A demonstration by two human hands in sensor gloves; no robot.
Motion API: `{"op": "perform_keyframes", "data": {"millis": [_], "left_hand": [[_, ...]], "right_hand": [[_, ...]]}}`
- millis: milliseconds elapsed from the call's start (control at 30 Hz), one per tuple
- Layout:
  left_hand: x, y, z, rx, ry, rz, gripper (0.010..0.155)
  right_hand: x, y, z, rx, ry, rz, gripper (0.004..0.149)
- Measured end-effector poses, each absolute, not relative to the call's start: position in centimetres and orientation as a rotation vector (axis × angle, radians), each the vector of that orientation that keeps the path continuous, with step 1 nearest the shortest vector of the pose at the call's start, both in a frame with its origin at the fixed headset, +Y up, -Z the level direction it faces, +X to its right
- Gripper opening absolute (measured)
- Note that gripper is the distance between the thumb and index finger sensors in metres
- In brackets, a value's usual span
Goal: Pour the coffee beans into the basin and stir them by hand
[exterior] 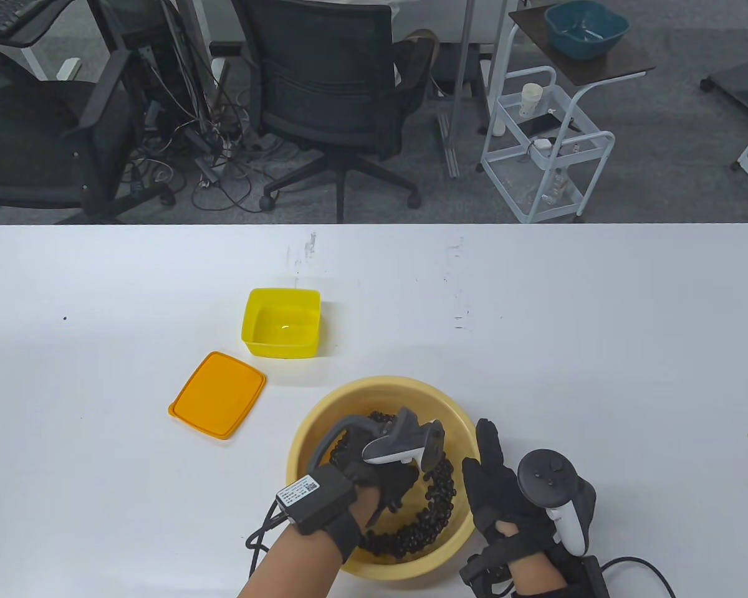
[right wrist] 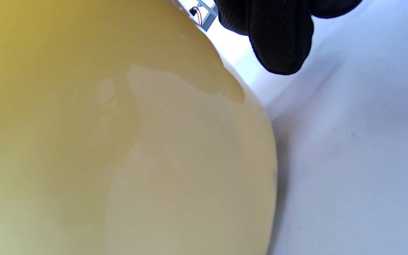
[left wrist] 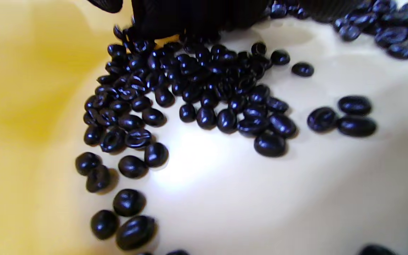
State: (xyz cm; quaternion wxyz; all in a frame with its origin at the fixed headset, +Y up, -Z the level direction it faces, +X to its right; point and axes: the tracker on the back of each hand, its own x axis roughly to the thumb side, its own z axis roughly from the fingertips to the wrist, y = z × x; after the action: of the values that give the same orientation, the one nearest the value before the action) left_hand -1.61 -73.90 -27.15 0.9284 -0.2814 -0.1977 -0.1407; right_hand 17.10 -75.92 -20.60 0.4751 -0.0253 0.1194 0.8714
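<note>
Table view: round, pale-yellow plastic basin [exterior: 383,392] near front edge of white bench [exterior: 598,349], dark roasted coffee beans [exterior: 433,511] lying in ring along its bottom. Left hand [exterior: 380,479] in black sensor glove down inside basin among beans, grey tracker on its back hiding fingers; cannot tell whether curled or straight. Right hand [exterior: 498,492], also gloved and with tracker, just outside basin's right wall, fingers straight and pointing away, holding nothing, resting beside rim. Square yellow plastic container [exterior: 282,322], without beans, standing farther back on bench, left of basin. Flat orange lid [exterior: 218,395] lying apart, just in front and left of container.

Left wrist view: glossy black beans [left wrist: 197,88] scattered over cream basin floor [left wrist: 260,198], black gloved fingers [left wrist: 190,16] at top edge touching heap.

Right wrist view: smooth yellow outer wall of basin [right wrist: 119,141] filling left side, one black gloved fingertip [right wrist: 278,42] at top, white bench [right wrist: 360,159] at right.
</note>
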Motion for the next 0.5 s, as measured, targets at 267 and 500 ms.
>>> {"op": "perform_keyframes", "data": {"millis": [267, 500], "left_hand": [[-3.9, -67.2, -24.9, -0.434, -0.452, -0.139, 0.065], [-9.5, -62.3, -18.4, 0.002, -0.499, -0.148, 0.07]], "right_hand": [[17.3, -75.3, -20.0, -0.039, 0.239, 2.235, 0.081], [16.9, -73.8, -18.8, 0.045, 0.117, 2.443, 0.08]]}}
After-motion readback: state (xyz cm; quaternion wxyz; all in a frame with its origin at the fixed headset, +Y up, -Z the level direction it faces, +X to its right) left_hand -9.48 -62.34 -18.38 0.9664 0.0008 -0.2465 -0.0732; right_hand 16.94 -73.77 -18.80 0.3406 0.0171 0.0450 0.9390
